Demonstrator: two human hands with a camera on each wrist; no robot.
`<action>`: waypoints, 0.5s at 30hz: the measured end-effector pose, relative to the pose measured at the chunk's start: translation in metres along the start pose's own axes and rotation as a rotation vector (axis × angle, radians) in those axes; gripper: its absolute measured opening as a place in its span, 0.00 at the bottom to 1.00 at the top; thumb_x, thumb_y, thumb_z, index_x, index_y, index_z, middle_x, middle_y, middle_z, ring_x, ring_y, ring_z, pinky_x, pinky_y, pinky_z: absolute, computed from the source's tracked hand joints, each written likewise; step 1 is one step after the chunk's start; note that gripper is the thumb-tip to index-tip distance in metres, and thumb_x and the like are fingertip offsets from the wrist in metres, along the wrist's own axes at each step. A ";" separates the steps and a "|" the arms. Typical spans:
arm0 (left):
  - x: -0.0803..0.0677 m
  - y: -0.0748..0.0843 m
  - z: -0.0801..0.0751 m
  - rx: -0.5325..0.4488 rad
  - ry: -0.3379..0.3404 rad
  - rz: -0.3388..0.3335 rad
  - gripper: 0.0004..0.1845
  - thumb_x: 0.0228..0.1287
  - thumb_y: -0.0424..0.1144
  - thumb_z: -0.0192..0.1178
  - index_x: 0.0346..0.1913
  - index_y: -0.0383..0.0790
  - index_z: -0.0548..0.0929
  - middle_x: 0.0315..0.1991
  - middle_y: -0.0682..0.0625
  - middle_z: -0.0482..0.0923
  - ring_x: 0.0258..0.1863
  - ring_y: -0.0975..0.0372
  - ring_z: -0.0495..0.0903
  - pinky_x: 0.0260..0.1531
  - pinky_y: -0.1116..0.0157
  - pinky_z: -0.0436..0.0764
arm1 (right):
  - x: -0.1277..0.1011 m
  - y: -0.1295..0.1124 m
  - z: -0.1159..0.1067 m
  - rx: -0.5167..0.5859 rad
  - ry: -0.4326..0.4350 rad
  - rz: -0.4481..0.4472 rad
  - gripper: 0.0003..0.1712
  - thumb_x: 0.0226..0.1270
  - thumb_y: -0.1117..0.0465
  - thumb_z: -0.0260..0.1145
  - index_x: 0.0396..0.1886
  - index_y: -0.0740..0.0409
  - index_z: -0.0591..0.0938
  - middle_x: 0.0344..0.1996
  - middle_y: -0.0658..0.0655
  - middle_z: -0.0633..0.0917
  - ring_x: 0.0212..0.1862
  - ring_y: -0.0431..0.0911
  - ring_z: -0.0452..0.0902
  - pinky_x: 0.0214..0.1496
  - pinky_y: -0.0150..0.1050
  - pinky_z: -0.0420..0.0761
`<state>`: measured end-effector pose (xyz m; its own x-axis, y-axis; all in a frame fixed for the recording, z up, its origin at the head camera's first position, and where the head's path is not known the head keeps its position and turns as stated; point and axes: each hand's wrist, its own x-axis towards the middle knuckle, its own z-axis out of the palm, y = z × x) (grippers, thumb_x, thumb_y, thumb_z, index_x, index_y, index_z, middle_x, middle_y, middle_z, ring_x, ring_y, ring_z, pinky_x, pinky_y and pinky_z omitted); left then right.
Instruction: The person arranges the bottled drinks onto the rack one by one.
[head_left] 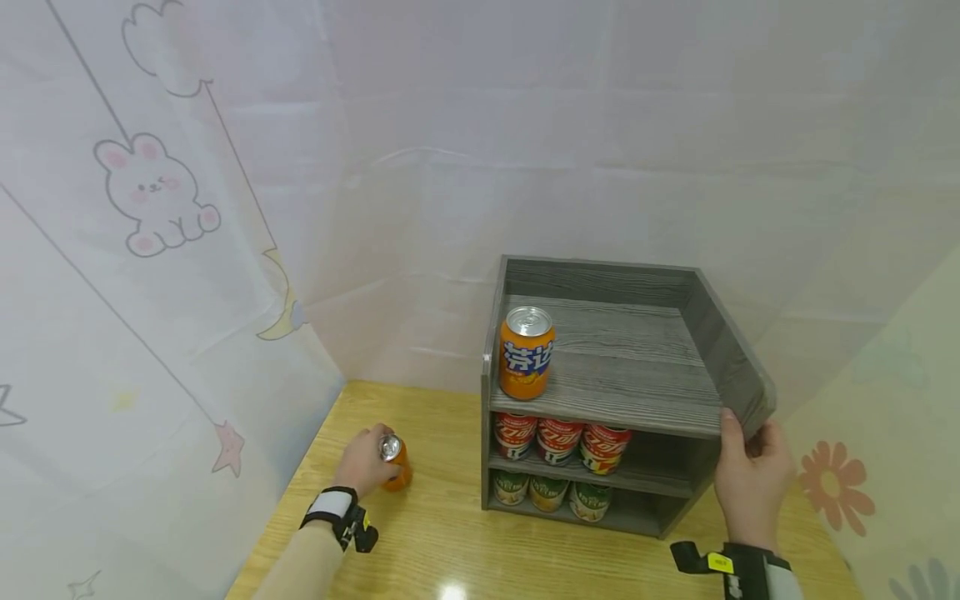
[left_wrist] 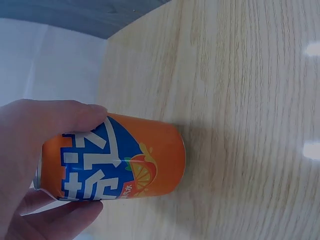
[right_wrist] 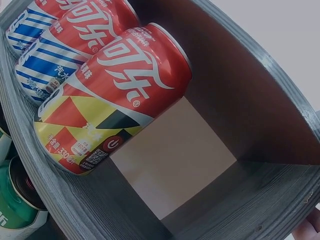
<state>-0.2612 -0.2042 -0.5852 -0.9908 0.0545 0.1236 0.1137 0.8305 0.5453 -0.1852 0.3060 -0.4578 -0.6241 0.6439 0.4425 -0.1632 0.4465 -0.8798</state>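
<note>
My left hand (head_left: 365, 461) grips an orange soda can (head_left: 395, 462) that stands on the wooden table (head_left: 450, 550) left of the grey shelf unit (head_left: 622, 383). In the left wrist view my fingers (left_wrist: 45, 125) wrap the can (left_wrist: 125, 160), whose base rests on the wood. My right hand (head_left: 750, 475) holds the shelf unit's front right corner, thumb on the top edge. A second orange can (head_left: 527, 352) stands on the top shelf at the left. Three red cola cans (head_left: 558, 437) fill the middle shelf, the nearest one (right_wrist: 110, 95) large in the right wrist view. Green cans (head_left: 551, 492) line the bottom shelf.
Pale curtains with a rabbit print (head_left: 153, 196) close in the table at the left and back; a flowered sheet (head_left: 836, 483) hangs at the right. The top shelf's right part (head_left: 637, 358) is bare. The middle shelf has a gap (right_wrist: 170, 165) right of the cola cans.
</note>
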 end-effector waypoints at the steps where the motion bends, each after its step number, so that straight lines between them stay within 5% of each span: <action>1: 0.000 0.002 -0.001 0.003 0.006 0.005 0.32 0.42 0.37 0.82 0.53 0.36 0.80 0.40 0.45 0.78 0.36 0.53 0.81 0.37 0.54 0.83 | 0.000 0.000 0.000 -0.002 0.000 0.001 0.21 0.76 0.57 0.62 0.58 0.70 0.80 0.40 0.32 0.77 0.44 0.29 0.73 0.45 0.26 0.68; 15: 0.009 0.045 -0.038 -0.005 0.056 0.058 0.32 0.49 0.47 0.80 0.54 0.37 0.80 0.41 0.46 0.79 0.37 0.55 0.82 0.35 0.56 0.83 | -0.001 0.000 0.001 0.004 0.009 -0.018 0.20 0.76 0.58 0.62 0.58 0.70 0.80 0.42 0.33 0.78 0.44 0.30 0.74 0.46 0.26 0.70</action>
<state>-0.2627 -0.1875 -0.5278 -0.9769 0.0711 0.2017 0.1715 0.8238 0.5403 -0.1854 0.3050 -0.4582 -0.6139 0.6413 0.4602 -0.1776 0.4559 -0.8722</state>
